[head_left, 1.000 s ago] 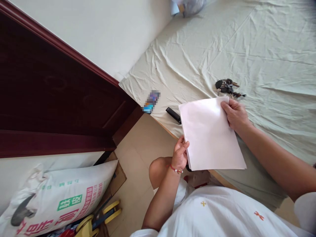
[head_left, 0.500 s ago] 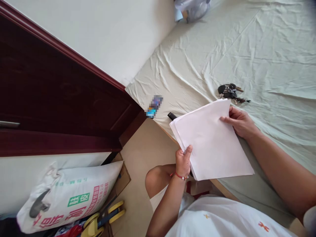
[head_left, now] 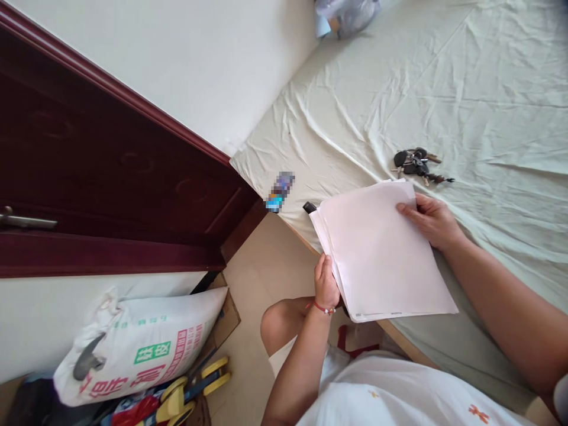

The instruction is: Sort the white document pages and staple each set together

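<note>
I hold a stack of white paper sheets (head_left: 381, 251) over the near edge of a bed. My left hand (head_left: 326, 285), with a red bead bracelet on the wrist, grips the stack's lower left edge. My right hand (head_left: 430, 220) pinches its upper right edge, thumb on top. The sheets are slightly fanned at the left and bottom edges. A small black object (head_left: 309, 207) peeks out from under the stack's far left corner.
A bunch of keys (head_left: 417, 163) lies on the pale green bedsheet (head_left: 465, 89) beyond my right hand. A small colourful item (head_left: 279, 190) rests near the bed corner. A dark red wooden door (head_left: 89, 177) stands left; a printed white sack (head_left: 142, 346) and yellow tools (head_left: 195, 384) lie on the floor.
The stack has turned slightly and its edges have fanned apart. My left hand has slid along the left edge. The view has shifted a little to the left.
</note>
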